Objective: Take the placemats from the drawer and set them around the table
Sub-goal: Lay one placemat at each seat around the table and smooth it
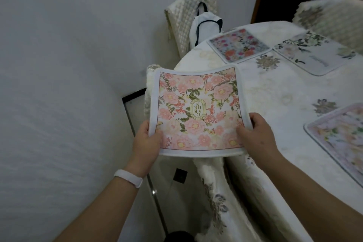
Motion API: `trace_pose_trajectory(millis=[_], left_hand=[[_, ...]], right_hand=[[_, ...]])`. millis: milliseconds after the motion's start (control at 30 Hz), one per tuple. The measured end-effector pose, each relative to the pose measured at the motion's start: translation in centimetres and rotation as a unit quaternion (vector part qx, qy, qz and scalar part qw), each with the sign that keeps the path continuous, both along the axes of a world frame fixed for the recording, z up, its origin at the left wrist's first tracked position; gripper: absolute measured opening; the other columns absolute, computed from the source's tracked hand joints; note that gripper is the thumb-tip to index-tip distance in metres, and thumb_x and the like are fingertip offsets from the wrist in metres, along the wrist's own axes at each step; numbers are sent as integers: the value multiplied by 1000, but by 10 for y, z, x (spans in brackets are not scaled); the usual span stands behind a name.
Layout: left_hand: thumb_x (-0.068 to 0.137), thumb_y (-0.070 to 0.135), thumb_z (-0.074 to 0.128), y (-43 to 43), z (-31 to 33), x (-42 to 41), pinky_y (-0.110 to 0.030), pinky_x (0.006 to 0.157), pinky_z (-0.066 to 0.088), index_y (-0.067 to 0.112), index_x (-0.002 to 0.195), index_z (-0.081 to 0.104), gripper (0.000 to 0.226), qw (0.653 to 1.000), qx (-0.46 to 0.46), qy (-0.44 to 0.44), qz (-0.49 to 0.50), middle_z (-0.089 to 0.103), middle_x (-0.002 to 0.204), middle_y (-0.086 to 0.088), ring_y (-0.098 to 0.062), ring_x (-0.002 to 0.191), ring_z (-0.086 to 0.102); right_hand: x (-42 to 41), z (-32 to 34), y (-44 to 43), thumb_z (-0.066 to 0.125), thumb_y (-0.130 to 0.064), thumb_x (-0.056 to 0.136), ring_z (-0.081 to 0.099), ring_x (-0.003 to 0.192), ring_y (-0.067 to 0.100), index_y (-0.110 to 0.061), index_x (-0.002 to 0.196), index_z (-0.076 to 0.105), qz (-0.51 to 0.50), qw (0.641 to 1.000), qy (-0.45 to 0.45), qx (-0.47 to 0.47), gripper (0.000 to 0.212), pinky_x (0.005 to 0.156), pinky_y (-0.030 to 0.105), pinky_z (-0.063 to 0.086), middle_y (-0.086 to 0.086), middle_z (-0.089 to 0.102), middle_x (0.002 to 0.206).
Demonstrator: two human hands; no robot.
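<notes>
A square placemat with pink flowers and a gold oval label (198, 112) hangs in the air over the left edge of the table (275, 94). My left hand (146, 139) pinches its near left corner, thumb on top. My right hand (255, 133) pinches its near right corner the same way. Three more placemats lie on the white flowered tablecloth: a bright pink and blue one (238, 45) at the far side, a pale one with green leaves (312, 53) beside it, and a pastel one (339, 135) at the right edge of view.
A chair with a cream padded cover (188, 23) stands behind the table against the white wall (68, 65), with a white bag with dark trim (204, 25) on it. Another covered chair back (334, 17) shows at the far right. A third cream-covered chair (208, 179) sits below the held mat.
</notes>
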State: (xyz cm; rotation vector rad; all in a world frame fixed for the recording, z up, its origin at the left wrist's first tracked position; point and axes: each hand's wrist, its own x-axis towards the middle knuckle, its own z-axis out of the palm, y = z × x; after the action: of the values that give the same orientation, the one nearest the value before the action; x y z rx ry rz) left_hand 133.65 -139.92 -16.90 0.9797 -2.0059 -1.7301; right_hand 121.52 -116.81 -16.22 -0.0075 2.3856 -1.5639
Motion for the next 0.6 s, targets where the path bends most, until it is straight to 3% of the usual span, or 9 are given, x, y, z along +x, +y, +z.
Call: trace_pose_trajectory(millis=[167, 300, 400, 500, 600], left_hand=[[97, 2, 51, 0, -5, -58, -19, 61, 55, 16, 108, 60, 21, 998, 6, -5, -56, 70, 100, 1, -13, 86, 69], [96, 0, 50, -12, -9, -112, -13, 52, 50, 25, 100, 61, 27, 994, 6, -1, -111, 69, 93, 8, -1, 73, 68], [94, 1, 52, -36, -17, -159, -20, 56, 52, 23, 95, 62, 24, 987, -7, -15, -159, 69, 90, 3, -14, 78, 66], [90, -3, 53, -71, -24, -211, -34, 65, 54, 11, 97, 61, 18, 977, -8, -20, -210, 64, 83, -5, -19, 72, 60], [91, -3, 52, -108, -26, -261, -27, 60, 54, 18, 91, 60, 22, 965, -9, -24, -259, 63, 85, -6, -19, 72, 59]], right_hand=[[-22, -4, 7, 56, -9, 86, 65, 82, 30, -24, 100, 57, -65, 998, -6, -3, 20, 60, 42, 59, 7, 64, 92], [-48, -10, 5, 58, -11, 86, 64, 81, 29, -24, 99, 57, -116, 993, -14, 11, 18, 67, 41, 54, 5, 63, 89], [-68, -18, -10, 57, -10, 87, 59, 73, 23, -21, 99, 56, -163, 986, -19, 13, 16, 60, 35, 51, 9, 63, 92], [-91, -24, -41, 57, -12, 88, 63, 81, 26, -22, 98, 55, -213, 976, -27, 20, 15, 63, 36, 53, 7, 64, 94], [-110, -27, -81, 57, -13, 89, 64, 87, 27, -27, 94, 53, -272, 961, -42, 18, 15, 71, 41, 56, 3, 64, 94]])
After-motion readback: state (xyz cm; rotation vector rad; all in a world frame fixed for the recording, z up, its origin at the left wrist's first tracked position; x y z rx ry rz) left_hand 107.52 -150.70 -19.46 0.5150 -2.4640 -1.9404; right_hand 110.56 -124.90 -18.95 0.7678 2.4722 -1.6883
